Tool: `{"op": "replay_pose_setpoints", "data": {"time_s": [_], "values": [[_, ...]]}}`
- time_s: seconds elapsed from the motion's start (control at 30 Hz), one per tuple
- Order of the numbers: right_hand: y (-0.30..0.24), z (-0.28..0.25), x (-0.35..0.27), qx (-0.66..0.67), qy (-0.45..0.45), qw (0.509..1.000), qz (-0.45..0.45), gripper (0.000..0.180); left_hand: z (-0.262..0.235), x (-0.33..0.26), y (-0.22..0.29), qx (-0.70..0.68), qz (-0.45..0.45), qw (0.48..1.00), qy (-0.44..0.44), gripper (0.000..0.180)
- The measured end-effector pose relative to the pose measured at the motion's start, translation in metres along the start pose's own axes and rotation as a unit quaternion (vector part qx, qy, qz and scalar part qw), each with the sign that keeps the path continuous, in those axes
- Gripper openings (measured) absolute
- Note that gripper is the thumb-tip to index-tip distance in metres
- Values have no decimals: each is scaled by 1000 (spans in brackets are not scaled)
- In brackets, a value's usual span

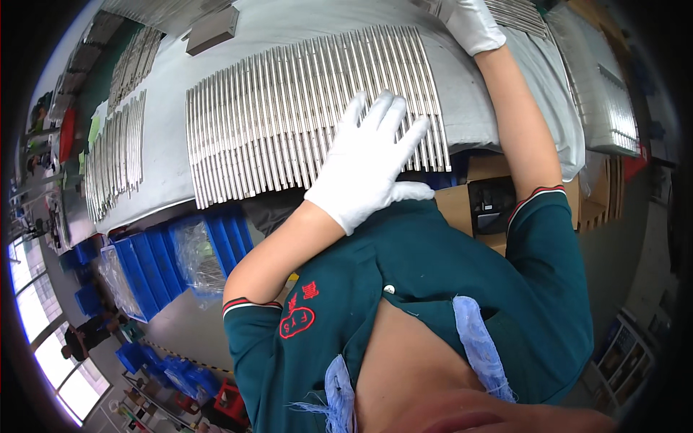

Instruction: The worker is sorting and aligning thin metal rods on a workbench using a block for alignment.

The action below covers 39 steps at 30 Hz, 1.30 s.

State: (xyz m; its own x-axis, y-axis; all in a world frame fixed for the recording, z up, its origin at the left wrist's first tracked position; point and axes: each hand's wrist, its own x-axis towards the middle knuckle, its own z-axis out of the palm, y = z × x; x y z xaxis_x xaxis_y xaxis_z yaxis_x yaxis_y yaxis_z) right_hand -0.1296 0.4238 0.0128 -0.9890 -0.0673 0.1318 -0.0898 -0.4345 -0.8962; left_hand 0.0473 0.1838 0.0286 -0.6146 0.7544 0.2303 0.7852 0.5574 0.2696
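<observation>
White-gloved left hand spread, white-gloved right hand at one o'clock

Your left lies palm-down, fingers fanned, across a row of slim, silvery metal rods between eleven and twelve o'clock; the frame cuts off your right fingertips, so that grip cannot be told. You seem to be steadying the row; the next move likely calls for light, even contact. Polished and parallel, the rods lie on pale-grey cloth.

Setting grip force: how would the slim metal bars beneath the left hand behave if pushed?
Likely stiff: the metal bars show no kinks. Probably slippery: their surfaces look shiny. Adjacent ones may shift too, lying side by side beneath the left hand.
</observation>
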Motion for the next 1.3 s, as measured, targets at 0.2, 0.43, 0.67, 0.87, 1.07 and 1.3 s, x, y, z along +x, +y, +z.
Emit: {"op": "replay_pose_setpoints", "data": {"time_s": [0.2, 0.43, 0.67, 0.87, 1.07, 1.3], "values": [[-9, -6, -4, 144, -21, 989, 7, 44, 4, 9, 3, -37, 45, 996, -61, 96], [-10, -8, -3, 173, -11, 985, 13, 39, 29, 47, 21, -72, 107, 990, -58, 93], [-2, -8, -3, 182, -2, 983, 20, 43, 29, 47, 21, -27, 113, 991, -65, 96], [10, -4, -1, 182, -12, 982, 52, 52, 0, 13, 7, 4, 57, 994, -91, 98], [13, -7, 2, 172, -25, 983, 60, 52, 0, 10, 4, -9, 54, 994, -93, 97], [14, -11, 2, 138, 27, 990, 24, 41, 17, 36, 20, -106, 138, 984, -31, 91]]}}
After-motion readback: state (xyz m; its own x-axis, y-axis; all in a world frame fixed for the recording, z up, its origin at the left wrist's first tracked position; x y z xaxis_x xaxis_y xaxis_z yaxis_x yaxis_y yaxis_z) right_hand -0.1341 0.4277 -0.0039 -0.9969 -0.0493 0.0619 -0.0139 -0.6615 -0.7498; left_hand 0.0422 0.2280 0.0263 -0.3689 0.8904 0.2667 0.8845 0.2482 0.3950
